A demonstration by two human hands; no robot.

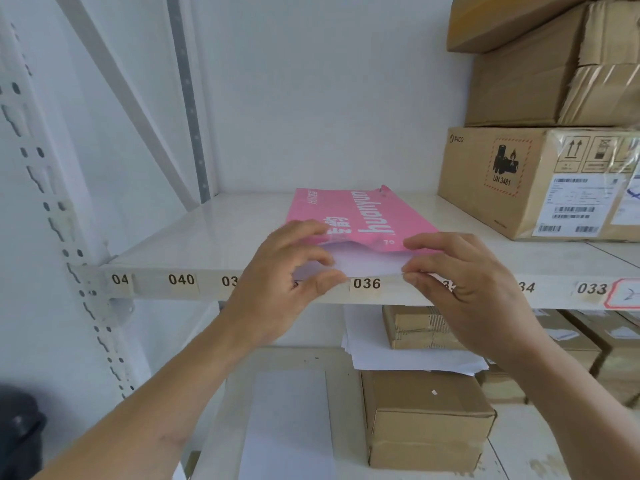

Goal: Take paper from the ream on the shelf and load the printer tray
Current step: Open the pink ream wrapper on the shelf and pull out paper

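Observation:
A pink-wrapped ream lies on the white shelf, its open end facing me. White paper sticks out of that open end, reaching the shelf's front edge. My left hand pinches the sheets' left corner between thumb and fingers. On the right corner, my right hand pinches the same sheets. No printer or tray is in view.
Stacked cardboard boxes fill the shelf's right side, close to the ream. On the lower shelf lie loose white sheets, several small cardboard boxes and a flat white sheet. A slotted upright stands at left.

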